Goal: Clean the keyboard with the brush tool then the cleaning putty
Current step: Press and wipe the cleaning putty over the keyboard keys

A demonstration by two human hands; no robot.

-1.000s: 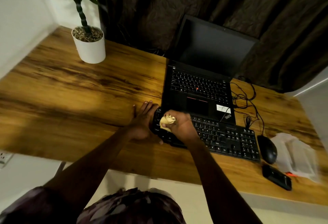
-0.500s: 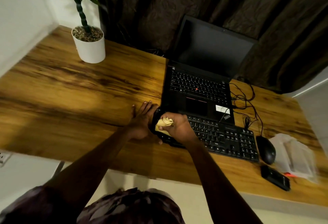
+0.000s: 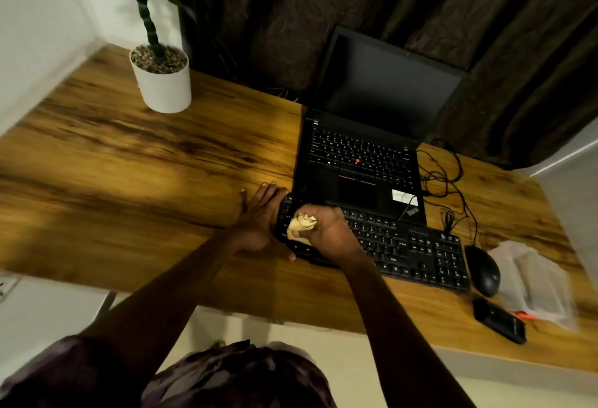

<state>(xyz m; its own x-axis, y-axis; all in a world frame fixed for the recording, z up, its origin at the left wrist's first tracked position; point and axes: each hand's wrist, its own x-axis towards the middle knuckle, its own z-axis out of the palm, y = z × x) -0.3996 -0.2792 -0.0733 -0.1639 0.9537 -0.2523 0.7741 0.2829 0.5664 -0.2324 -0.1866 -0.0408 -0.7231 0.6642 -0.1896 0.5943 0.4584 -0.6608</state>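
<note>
Dipping slightly lower than before, the right hand (image 3: pixel 328 229) is gripping the cleaning putty (image 3: pixel 302 225), pressing it on the keyboard (image 3: pixel 414 252) at its left end mid-frame; the left hand (image 3: pixel 259 216), fingers straight, is bracing that edge; overpressing risks putty tearing between keys.

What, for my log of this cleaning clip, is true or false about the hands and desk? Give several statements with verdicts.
1. The right hand grips the putty over the left end of the keyboard. True.
2. The left hand holds a brush. False: it lies flat at the keyboard's left end, holding nothing.
3. The laptop is closed. False: it stands open, screen dark.
4. The mouse lies right of the keyboard. True.
</note>
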